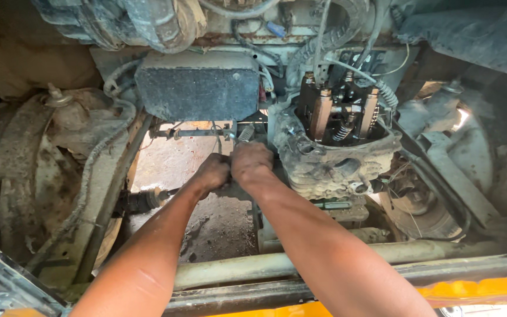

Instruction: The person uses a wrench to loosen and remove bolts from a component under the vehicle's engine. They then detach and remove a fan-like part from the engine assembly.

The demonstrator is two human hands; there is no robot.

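Crowding both hands (234, 170): engine block (330, 158) right, black box (198, 88) above.

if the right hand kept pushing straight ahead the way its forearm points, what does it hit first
Probably the spring on the thin rod just beyond the right hand, then the dark box above; depth is hard to judge.

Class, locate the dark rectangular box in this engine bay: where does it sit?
In the head view, the dark rectangular box sits upper centre-left, above both hands, left and right, and left of the open engine head.
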